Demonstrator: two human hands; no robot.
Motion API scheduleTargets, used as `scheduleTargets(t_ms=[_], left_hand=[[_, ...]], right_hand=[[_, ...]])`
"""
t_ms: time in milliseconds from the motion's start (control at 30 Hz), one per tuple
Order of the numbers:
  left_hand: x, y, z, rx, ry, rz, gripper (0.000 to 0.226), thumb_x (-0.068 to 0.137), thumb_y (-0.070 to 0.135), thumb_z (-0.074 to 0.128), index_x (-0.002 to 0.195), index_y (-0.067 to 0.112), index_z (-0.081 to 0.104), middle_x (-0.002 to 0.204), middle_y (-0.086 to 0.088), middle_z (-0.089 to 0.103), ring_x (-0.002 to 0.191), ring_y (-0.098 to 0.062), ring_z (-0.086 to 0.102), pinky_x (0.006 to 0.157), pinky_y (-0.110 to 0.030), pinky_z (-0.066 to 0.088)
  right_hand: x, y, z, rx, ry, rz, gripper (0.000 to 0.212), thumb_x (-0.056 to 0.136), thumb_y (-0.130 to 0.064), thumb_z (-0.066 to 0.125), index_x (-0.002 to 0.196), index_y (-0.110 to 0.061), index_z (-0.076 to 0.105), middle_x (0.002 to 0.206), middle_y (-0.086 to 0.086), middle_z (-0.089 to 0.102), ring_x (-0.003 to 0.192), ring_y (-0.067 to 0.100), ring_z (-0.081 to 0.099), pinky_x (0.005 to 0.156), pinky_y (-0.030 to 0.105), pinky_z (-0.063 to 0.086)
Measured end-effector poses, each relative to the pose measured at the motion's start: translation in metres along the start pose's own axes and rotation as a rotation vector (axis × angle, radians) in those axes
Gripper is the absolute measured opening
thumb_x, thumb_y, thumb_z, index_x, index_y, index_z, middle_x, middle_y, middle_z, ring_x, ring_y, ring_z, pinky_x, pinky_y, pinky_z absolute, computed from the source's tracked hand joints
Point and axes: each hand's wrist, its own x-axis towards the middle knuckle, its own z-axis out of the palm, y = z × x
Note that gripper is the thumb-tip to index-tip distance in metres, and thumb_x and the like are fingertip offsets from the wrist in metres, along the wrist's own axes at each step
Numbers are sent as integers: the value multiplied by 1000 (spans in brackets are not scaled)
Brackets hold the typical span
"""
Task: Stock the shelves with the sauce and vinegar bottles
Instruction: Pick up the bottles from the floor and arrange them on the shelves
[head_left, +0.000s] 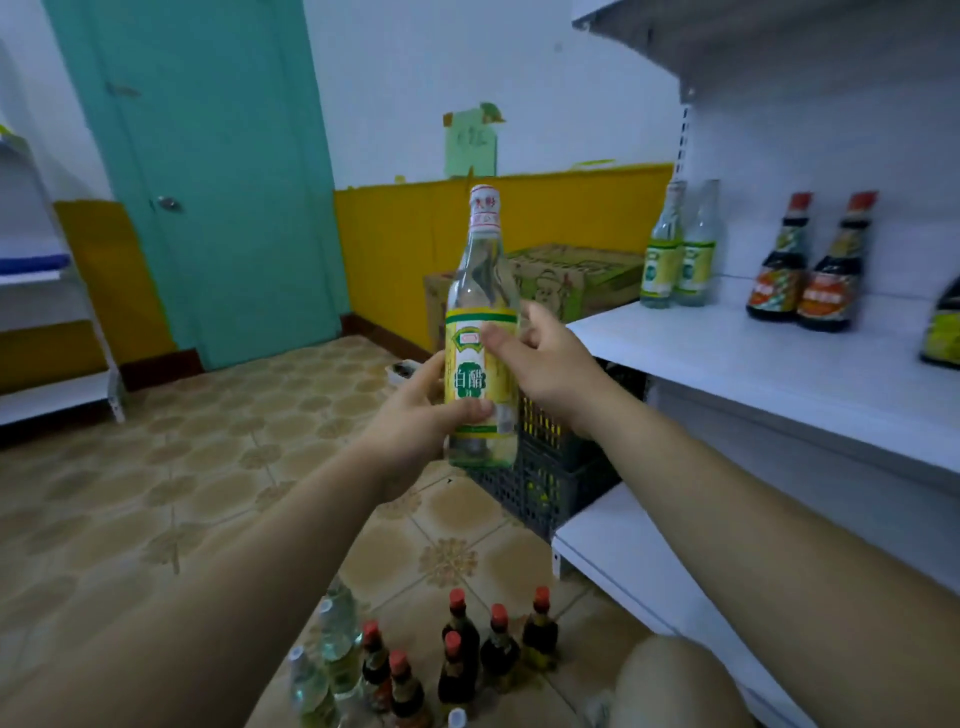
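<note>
- The left hand (415, 415) is gripping the lower part of an upright clear glass vinegar bottle with a yellow-green label (480, 291), its thumb lying across the label's bottom.
- The right hand (545, 364) is clasping the same bottle higher up, with its thumb on the label and its fingers curling behind.
- The bottle is being held in the air, just off the white metal shelf's (753, 364) left edge.
- Two matching clear bottles (678, 254) are standing at the shelf's back left corner.

One head-worn wide-angle camera looks forward and down, close behind the left hand (415, 415) and right hand (550, 364).
</note>
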Motion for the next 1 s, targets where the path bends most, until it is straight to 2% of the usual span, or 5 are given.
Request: scheduleTargets(t_ms=[267,333,633,800,1000], left_hand=[[48,4,43,80,-204,34,55,83,1,66,128,26,48,108,-5,69,98,-26,67,78,-42,56],[67,2,53,118,-274,33,56,83,1,65,130,24,45,112,-10,67,101,-28,65,87,-45,54],[182,-23,110,304,-448,181,74,84,16,68,142,35,27,120,7,60,98,-8,66,84,-27,53],[265,-45,118,776,-487,165,84,85,45,62,150,33,10,150,2,32,135,-18,35,104,-31,33],[346,-75,123,1030,-476,171,74,90,51,51,150,23,17,157,1,16,143,-16,15,113,-33,17]], right_hand=[[-10,1,-54,-167,207,113,80,64,-60,68,129,-26,35,110,-2,65,94,20,67,84,46,55],[-8,7,-69,-185,274,133,62,67,-55,70,114,-30,38,103,-3,66,89,19,68,81,46,56],[39,35,-162,-129,504,215,60,70,-21,81,116,-23,43,101,5,69,79,20,72,71,46,60],[79,57,-216,-241,623,184,69,71,-18,80,123,-28,37,110,0,65,96,19,66,87,46,54],[125,94,-263,-250,701,194,66,73,-14,80,122,-27,39,110,-3,63,99,16,62,86,39,53]])
